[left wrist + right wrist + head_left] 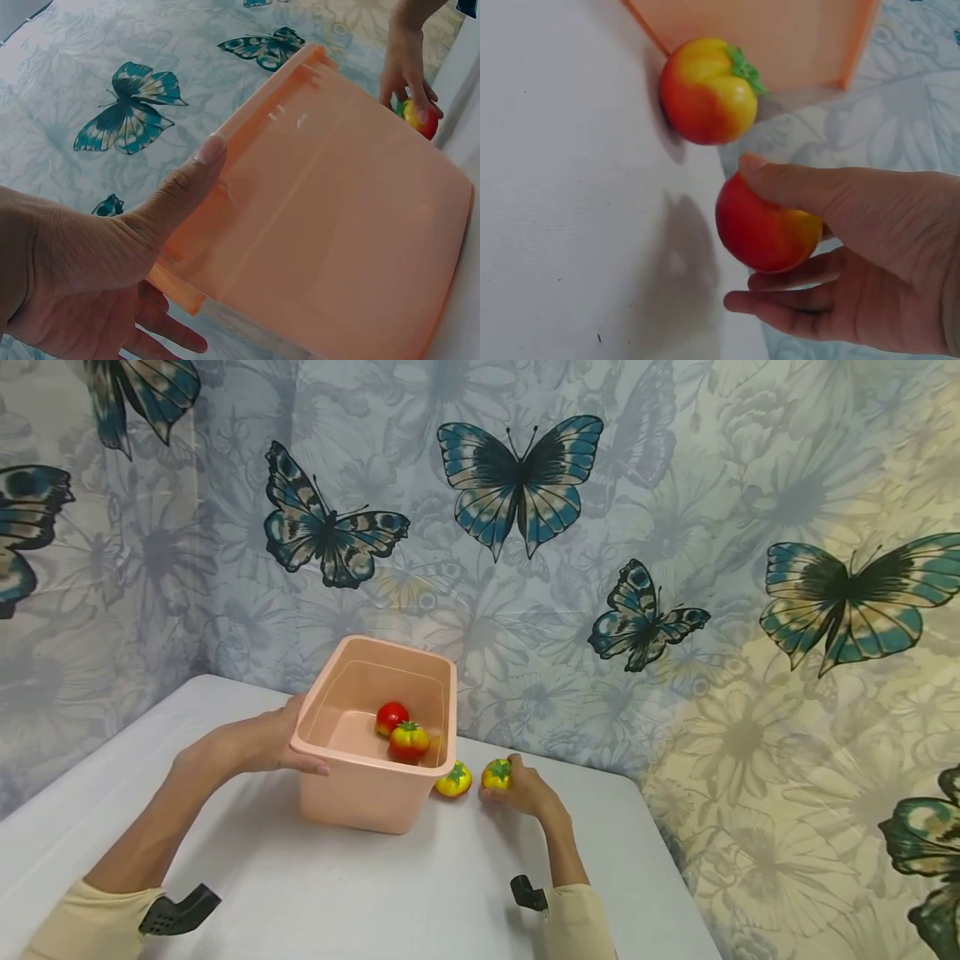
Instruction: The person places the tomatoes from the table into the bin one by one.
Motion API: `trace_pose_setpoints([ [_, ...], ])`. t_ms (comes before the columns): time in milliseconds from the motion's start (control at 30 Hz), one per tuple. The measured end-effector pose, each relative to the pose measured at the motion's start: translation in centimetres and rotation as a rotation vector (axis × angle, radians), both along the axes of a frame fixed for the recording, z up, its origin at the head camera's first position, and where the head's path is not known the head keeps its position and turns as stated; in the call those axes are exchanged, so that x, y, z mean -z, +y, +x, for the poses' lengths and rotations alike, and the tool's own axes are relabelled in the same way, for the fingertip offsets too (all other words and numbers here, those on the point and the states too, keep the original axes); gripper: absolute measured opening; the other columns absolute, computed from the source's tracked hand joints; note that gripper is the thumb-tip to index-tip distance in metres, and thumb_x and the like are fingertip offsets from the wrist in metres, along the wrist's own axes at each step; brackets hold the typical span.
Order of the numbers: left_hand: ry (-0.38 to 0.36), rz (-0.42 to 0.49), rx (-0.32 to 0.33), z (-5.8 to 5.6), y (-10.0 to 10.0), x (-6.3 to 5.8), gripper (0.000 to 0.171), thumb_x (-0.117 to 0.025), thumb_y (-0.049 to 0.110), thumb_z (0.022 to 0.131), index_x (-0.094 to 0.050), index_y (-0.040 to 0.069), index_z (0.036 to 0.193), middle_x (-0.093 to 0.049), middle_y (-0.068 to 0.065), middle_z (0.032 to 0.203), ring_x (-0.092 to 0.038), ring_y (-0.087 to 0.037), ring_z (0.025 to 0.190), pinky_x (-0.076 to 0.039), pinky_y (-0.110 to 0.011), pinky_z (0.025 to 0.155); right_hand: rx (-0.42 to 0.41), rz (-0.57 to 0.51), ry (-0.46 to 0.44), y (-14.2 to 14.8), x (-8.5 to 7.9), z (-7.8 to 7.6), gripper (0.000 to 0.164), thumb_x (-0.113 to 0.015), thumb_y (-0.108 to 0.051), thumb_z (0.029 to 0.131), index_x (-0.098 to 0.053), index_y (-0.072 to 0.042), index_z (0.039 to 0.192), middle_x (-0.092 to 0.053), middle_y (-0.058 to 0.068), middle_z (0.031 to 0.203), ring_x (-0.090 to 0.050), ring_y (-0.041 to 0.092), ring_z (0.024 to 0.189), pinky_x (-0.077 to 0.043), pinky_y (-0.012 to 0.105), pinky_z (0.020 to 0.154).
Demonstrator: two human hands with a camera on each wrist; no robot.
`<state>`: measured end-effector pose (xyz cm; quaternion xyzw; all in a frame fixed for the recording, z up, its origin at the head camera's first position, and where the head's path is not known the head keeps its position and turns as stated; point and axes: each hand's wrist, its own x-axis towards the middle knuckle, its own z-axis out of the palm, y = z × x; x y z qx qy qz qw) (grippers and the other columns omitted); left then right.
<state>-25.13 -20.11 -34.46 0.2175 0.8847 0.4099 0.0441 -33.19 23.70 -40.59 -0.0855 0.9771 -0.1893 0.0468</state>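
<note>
My left hand (266, 739) grips the left rim of a peach-coloured plastic bin (360, 797), its thumb lying along the outer wall in the left wrist view. Inside the bin lie a red tomato (392, 717) and a red-and-yellow tomato (408, 743) with a green leafy top. To the right of the bin, my right hand (534, 792) holds another red-and-yellow tomato (765, 229) between thumb and fingers. Its shadow falls apart from it on the table. Between that hand and the bin, a similar tomato (705, 94) sits on the table close to the bin's wall.
The white table (450, 893) reaches back to a wall hanging (517, 610) printed with flowers and butterflies. Its right edge runs beside another stretch of the patterned cloth. A black wrist device (180, 912) sits on the left sleeve, another (528, 893) on the right.
</note>
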Motion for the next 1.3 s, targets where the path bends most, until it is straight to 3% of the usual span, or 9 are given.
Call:
trace_pose_setpoints([
  [300,0.032,0.016,0.023,0.2,0.0,-0.1,0.13,-0.089,0.042,0.081,0.001,-0.003,0.162,-0.038,-0.029,0.157,-0.058,-0.037,0.132,-0.056,-0.056,0.106,-0.029,-0.19,0.153,0.9,-0.6,0.3,0.08,-0.083,-0.026,0.089,-0.034,0.005,0.144,-0.066,0.024,0.116,-0.067,0.028,0.097,-0.06,0.042,0.083],
  [467,0.034,0.031,0.033,0.2,0.0,-0.2,0.13,-0.09,0.041,0.081,0.001,-0.003,0.162,-0.038,-0.029,0.157,-0.058,-0.037,0.132,-0.056,-0.055,0.106,-0.034,-0.304,0.236,0.9,-0.8,0.4,0.082,-0.079,-0.018,0.09,-0.027,0.006,0.15,-0.064,0.03,0.122,-0.068,0.032,0.1,-0.062,0.042,0.083],
  [633,0.018,0.017,0.017,0.2,0.0,-0.2,0.131,-0.09,0.043,0.08,0.001,-0.003,0.162,-0.037,-0.029,0.158,-0.057,-0.037,0.133,-0.056,-0.056,0.106,-0.016,-0.34,0.274,0.6,-1.2,0.6,0.088,-0.072,-0.017,0.088,-0.023,0.006,0.158,-0.058,0.029,0.131,-0.063,0.032,0.103,-0.059,0.04,0.085],
  [867,0.005,0.003,0.007,0.3,0.1,-0.1,0.132,-0.089,0.045,0.081,0.003,-0.003,0.162,-0.036,-0.03,0.158,-0.057,-0.038,0.133,-0.056,-0.056,0.106,0.008,-0.356,0.303,0.5,-1.6,0.5,0.083,-0.066,-0.02,0.088,-0.026,0.003,0.156,-0.05,0.024,0.136,-0.057,0.031,0.108,-0.055,0.038,0.088],
  [1067,-0.013,-0.005,0.001,0.3,0.1,-0.3,0.133,-0.088,0.046,0.081,0.005,-0.002,0.162,-0.035,-0.029,0.159,-0.055,-0.039,0.135,-0.056,-0.057,0.106,0.0,-0.362,0.406,0.3,-2.0,0.6,0.085,-0.08,-0.028,0.089,-0.032,0.004,0.152,-0.054,0.023,0.132,-0.057,0.034,0.112,-0.057,0.047,0.093],
  [1167,-0.013,0.001,0.006,0.3,0.1,-0.3,0.132,-0.089,0.045,0.081,0.004,-0.003,0.162,-0.036,-0.029,0.158,-0.056,-0.039,0.134,-0.056,-0.056,0.106,0.015,-0.368,0.471,0.2,-2.0,0.7,0.091,-0.09,-0.032,0.082,-0.039,0.002,0.149,-0.062,0.021,0.128,-0.063,0.034,0.107,-0.061,0.048,0.093],
  [1300,-0.014,-0.002,0.004,0.4,0.1,-0.3,0.131,-0.088,0.046,0.081,0.002,-0.004,0.161,-0.038,-0.03,0.157,-0.057,-0.039,0.133,-0.056,-0.056,0.106,0.032,-0.379,0.545,0.2,-2.0,0.7,0.084,-0.094,-0.029,0.077,-0.048,-0.003,0.143,-0.07,0.02,0.118,-0.069,0.033,0.096,-0.065,0.046,0.085],
])
